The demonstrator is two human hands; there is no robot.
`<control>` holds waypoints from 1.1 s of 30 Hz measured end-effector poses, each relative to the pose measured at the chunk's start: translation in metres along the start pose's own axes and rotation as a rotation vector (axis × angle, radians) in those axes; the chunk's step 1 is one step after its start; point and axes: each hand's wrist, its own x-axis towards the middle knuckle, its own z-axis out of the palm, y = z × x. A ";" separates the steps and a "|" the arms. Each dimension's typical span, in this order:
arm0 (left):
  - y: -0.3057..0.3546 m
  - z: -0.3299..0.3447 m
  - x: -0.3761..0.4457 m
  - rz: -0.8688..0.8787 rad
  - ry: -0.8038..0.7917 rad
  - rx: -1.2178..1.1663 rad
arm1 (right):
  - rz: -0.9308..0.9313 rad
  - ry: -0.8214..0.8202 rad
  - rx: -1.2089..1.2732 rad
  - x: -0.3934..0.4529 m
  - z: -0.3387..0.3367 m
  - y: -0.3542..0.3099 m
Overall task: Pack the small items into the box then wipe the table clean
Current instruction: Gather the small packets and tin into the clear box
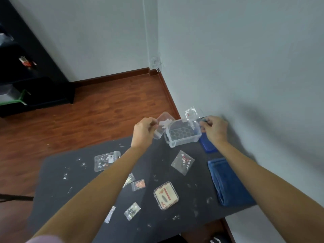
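Open box (pixel 182 134) mouth unobstructed above

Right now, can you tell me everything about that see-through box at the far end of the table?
The clear plastic box is small and rectangular with rounded corners. It stands upright and open at the far edge of the dark table. Its floor shows a honeycomb pattern, and it looks empty. The left hand holds a small clear case at its left side; the right hand pinches a clear bag over its right end. A blue lid lies beside it.
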 end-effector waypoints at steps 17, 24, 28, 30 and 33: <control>0.019 0.102 0.046 -0.097 -0.250 0.270 | -0.131 -0.102 -0.141 0.031 -0.009 0.031; 0.002 0.061 0.030 -0.033 -0.011 0.192 | -0.180 -0.343 -0.376 0.038 0.019 0.029; -0.044 0.000 -0.001 -0.088 0.059 0.265 | -0.184 -0.452 -0.514 0.042 0.038 0.028; -0.070 -0.030 -0.022 -0.163 0.041 0.336 | -0.199 -0.469 -0.585 0.044 0.046 0.028; -0.104 -0.066 -0.054 -0.290 -0.032 0.451 | -0.220 -0.469 -0.677 0.046 0.053 0.030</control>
